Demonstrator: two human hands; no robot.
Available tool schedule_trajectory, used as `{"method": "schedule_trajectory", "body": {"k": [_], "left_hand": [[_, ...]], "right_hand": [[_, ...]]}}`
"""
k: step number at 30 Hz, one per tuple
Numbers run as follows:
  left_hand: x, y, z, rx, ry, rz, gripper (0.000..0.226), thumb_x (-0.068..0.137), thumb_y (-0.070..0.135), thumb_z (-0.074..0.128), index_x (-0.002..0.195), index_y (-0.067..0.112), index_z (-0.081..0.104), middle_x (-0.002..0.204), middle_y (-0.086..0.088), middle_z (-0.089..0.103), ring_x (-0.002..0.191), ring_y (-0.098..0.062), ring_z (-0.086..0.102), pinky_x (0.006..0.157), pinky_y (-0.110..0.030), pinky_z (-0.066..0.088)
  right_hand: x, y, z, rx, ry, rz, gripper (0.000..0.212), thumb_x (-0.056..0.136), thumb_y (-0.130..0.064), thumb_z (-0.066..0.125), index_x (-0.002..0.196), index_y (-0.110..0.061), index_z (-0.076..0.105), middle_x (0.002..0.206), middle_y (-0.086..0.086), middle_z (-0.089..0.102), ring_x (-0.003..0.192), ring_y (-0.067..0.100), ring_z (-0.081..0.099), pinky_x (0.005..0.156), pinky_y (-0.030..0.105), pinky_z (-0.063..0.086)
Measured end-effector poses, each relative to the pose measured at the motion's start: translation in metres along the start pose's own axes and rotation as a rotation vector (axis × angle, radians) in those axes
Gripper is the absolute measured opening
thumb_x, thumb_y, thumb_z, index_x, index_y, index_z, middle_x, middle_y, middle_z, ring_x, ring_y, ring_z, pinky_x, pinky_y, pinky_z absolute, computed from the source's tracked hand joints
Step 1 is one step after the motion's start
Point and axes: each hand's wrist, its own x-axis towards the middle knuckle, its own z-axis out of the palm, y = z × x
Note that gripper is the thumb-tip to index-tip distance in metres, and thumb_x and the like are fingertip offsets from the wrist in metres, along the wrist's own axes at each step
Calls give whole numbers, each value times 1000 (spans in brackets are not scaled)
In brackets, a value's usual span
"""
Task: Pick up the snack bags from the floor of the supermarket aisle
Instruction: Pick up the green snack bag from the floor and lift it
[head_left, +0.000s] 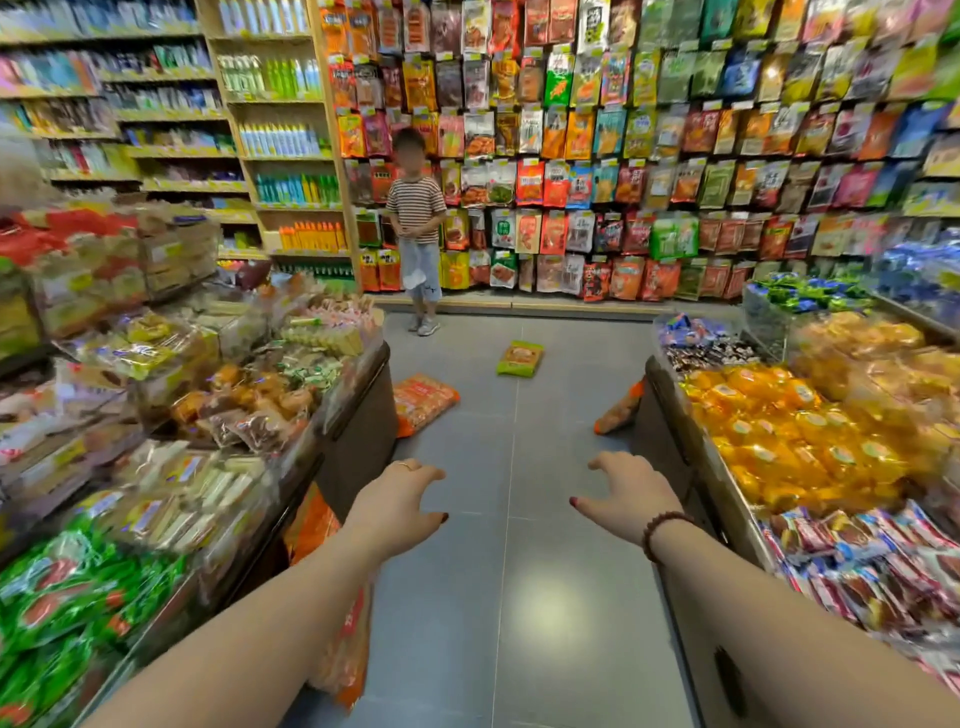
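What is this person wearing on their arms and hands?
No sleeves are in view. The left hand carries a ring; the right hand has a dark red bead bracelet at its wrist. Both thumbnails are painted dark red.

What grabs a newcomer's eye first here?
The back wall of bright hanging snack packets dominates. On the grey floor are a flat orange bag by the left bin, a green-edged bag mid-aisle and a tilted orange-brown bag against the right bin. The left hand and right hand reach forward, empty.
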Motion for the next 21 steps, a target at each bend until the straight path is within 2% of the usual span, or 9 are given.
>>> {"method": "schedule_trajectory", "body": {"k": [13, 21], "left_hand": [[263, -50, 25, -31, -131, -17, 58, 87, 41, 60, 140, 27, 42, 140, 3, 45, 132, -16, 39, 100, -35, 43], [443, -68, 44, 3, -115, -73, 59, 86, 42, 61, 140, 27, 42, 143, 3, 44, 135, -16, 36, 104, -35, 39]], "right_hand": [[277, 17, 13, 45, -76, 31, 58, 82, -52, 61, 129, -20, 48, 134, 1, 51, 127, 21, 44, 104, 36, 39], [470, 57, 18, 31, -83, -17, 59, 83, -50, 62, 131, -19, 49, 134, 3, 51, 128, 22, 44, 104, 36, 39]]}}
